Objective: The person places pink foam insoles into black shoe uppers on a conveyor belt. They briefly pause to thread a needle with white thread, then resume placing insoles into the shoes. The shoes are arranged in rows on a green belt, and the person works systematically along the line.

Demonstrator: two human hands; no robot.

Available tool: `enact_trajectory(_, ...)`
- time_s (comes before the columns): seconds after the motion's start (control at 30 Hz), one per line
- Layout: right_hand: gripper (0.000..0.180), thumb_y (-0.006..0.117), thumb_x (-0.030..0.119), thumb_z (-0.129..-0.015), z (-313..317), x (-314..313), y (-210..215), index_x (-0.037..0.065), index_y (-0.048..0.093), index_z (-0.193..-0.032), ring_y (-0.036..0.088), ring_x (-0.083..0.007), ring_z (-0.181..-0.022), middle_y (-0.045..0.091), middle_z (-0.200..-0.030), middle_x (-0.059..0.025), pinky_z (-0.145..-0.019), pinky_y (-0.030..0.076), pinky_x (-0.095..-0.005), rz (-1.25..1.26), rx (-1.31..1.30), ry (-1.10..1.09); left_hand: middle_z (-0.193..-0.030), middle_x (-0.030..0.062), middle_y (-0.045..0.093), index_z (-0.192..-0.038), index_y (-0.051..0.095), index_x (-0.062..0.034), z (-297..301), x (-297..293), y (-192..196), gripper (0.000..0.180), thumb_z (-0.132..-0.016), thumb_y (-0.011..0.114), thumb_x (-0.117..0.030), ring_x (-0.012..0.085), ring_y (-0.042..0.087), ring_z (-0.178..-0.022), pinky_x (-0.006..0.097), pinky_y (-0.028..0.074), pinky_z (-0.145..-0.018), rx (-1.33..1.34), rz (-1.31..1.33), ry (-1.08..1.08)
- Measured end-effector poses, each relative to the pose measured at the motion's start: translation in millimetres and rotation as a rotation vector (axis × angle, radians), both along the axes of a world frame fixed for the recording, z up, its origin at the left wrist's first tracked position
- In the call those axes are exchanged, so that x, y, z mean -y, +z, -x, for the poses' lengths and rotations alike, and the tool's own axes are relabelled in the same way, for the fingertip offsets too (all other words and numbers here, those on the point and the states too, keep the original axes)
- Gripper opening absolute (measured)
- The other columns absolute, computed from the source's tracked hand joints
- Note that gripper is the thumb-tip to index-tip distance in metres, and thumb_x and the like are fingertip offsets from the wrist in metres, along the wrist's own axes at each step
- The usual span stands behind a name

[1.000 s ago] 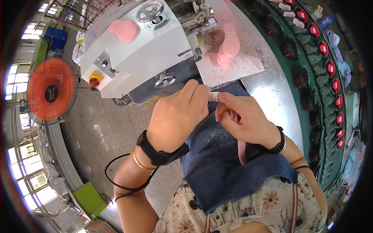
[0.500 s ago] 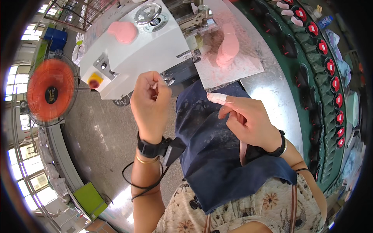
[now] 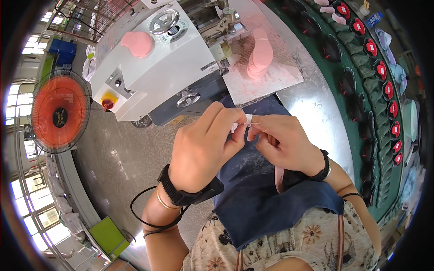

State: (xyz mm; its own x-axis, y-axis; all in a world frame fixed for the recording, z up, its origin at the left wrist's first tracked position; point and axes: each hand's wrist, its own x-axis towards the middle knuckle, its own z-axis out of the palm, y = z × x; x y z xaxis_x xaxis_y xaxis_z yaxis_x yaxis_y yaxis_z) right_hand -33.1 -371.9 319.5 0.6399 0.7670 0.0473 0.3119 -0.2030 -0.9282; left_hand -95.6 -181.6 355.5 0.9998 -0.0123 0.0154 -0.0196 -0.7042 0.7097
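My left hand pinches the white tape wrapped round the index finger of my right hand. The tape looks frayed, and the left fingers hide the taped fingertip. That index finger points left, while the other fingers of my right hand curl in with nothing visible in them. Both hands meet above the dark blue apron on my lap. Beyond them, a stack of pink insole-shaped pieces lies on a pale, pink-dusted board.
A white machine with a handwheel stands ahead left, topped by more pink pieces. On the left is an orange fan. Along the right runs a green conveyor carrying dark shoe parts and red-and-black pieces.
My left hand has moved right and toward me, and has closed on the tape on the right index finger. My right hand has barely moved.
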Motion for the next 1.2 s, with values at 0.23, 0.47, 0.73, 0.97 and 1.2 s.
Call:
enact_trajectory(0.23,0.032,0.06,0.0,-0.076,0,0,0,0.001,0.063,-0.108,0.063,-0.0276,-0.062,0.063,-0.075,-0.0096,-0.057,0.05,-0.0348,0.063,-0.056,0.056,-0.078,0.0052,0.054,-0.093,0.061,-0.0073,2,3,-2,0.024,-0.072,0.07,-0.001,0.0219,0.06,-0.062,0.032,0.048,-0.051,0.113,-0.306,-0.169)
enact_trajectory(0.47,0.036,0.061,0.002,-0.078,3,-3,2,0.002,0.064,-0.114,0.062,-0.0273,-0.061,0.062,-0.071,-0.0096,-0.057,0.05,-0.035,0.116,-0.022,0.013,-0.075,0.0066,0.052,-0.09,0.058,-0.0066,10,13,-14,0.025,-0.069,0.07,0.002,0.0221,0.059,-0.062,0.032,0.047,-0.053,0.044,-0.054,-0.055)
enact_trajectory(0.73,0.038,0.057,0.003,-0.082,-1,-2,-2,0.005,0.063,-0.119,0.063,-0.0232,-0.058,0.064,-0.07,-0.0078,-0.056,0.05,-0.0301,0.115,-0.232,-0.021,-0.074,-0.0012,0.052,-0.091,0.061,-0.0039,12,6,-9,0.017,-0.078,0.069,0.002,0.0023,0.04,-0.055,0.018,0.033,-0.049,-0.12,0.209,0.34)
enact_trajectory(0.97,0.026,0.059,0.004,-0.081,5,-3,-3,0.001,0.062,-0.107,0.064,-0.0256,-0.061,0.064,-0.072,-0.0101,-0.056,0.05,-0.0324,0.076,-0.156,-0.027,-0.074,0.0018,0.052,-0.093,0.063,-0.0059,5,13,-8,0.018,-0.078,0.071,0.001,0.0075,0.045,-0.055,0.023,0.038,-0.05,-0.047,0.151,0.157)
enact_trajectory(1.2,0.019,0.06,0.004,-0.08,2,-3,1,0.0,0.061,-0.099,0.063,-0.0285,-0.062,0.061,-0.07,-0.0114,-0.056,0.049,-0.0359,0.113,-0.108,-0.001,-0.081,0.0075,0.055,-0.095,0.058,-0.0066,0,9,-7,0.022,-0.078,0.071,-0.004,0.0246,0.06,-0.063,0.033,0.049,-0.055,-0.019,0.028,-0.005)
